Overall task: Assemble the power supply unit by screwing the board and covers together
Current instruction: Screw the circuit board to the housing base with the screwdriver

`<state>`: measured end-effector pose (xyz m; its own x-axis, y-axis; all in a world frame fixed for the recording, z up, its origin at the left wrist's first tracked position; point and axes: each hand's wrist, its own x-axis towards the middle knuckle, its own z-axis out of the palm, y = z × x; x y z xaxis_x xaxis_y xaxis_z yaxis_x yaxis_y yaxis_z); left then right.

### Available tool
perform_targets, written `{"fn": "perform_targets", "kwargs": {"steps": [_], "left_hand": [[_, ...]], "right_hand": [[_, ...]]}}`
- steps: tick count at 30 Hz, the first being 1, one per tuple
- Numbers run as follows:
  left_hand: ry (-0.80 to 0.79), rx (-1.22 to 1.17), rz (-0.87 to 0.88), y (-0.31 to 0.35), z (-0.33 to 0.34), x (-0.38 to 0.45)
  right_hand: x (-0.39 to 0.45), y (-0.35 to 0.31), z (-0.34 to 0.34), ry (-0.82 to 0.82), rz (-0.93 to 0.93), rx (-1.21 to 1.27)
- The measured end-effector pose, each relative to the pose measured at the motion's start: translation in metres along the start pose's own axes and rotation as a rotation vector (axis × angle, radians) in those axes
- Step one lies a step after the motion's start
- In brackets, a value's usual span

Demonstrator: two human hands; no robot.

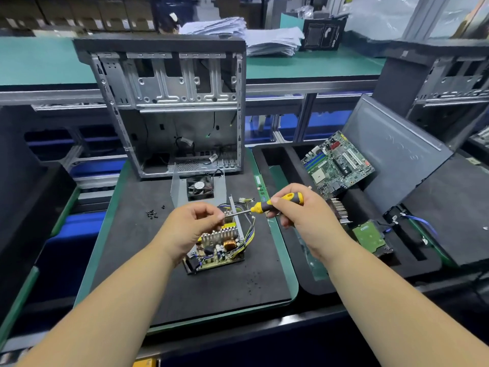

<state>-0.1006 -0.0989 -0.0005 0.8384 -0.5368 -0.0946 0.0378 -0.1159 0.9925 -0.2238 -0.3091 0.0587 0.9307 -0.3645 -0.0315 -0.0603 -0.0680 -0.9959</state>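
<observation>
The power supply board (219, 247), with heatsink fins, a copper coil and yellow wires, sits in its black base on the dark mat. My right hand (299, 210) grips the yellow-and-black screwdriver (280, 201), held roughly level above the board. My left hand (195, 223) pinches the tip end of the screwdriver's metal shaft; whether a screw sits there I cannot tell. A metal cover with a fan (198, 188) stands behind the board. Several loose black screws (152, 214) lie on the mat to the left.
An open grey computer case (169, 107) stands upright at the back of the green-edged mat (288, 260). To the right, a black foam tray (288, 160) holds a motherboard (337, 165), a hard drive (370, 238) and a leaning side panel (397, 154).
</observation>
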Motion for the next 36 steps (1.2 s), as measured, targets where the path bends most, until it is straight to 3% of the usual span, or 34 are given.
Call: {"fn": "perform_targets", "kwargs": {"steps": [6,9,12,14,17,21,25,32,36], "left_hand": [[-0.022,0.154,0.027,-0.019,0.012,0.002],[-0.021,0.674,0.149,-0.027,0.007,0.007],[-0.144,1.205,0.295,-0.036,0.005,0.016],[-0.257,1.355,0.331,-0.044,0.008,0.023],[-0.300,1.445,0.361,-0.051,0.012,0.031],[-0.278,1.363,0.376,-0.052,0.011,0.032],[-0.176,1.090,0.432,-0.045,0.010,0.017],[-0.149,0.433,0.150,-0.028,0.013,-0.005],[-0.087,0.279,0.062,-0.023,0.012,-0.006]], "right_hand": [[-0.003,0.015,0.003,0.064,0.025,-0.050],[-0.007,0.020,-0.001,0.126,0.046,-0.090],[-0.013,0.022,-0.006,0.157,0.070,-0.149],[-0.016,0.023,-0.008,0.176,0.081,-0.212],[-0.019,0.024,-0.007,0.182,0.085,-0.263],[-0.020,0.028,-0.005,0.188,0.079,-0.273],[-0.021,0.029,-0.003,0.192,0.062,-0.199],[-0.018,0.025,0.006,0.218,0.065,-0.106],[-0.016,0.021,0.013,0.219,0.046,-0.095]]}}
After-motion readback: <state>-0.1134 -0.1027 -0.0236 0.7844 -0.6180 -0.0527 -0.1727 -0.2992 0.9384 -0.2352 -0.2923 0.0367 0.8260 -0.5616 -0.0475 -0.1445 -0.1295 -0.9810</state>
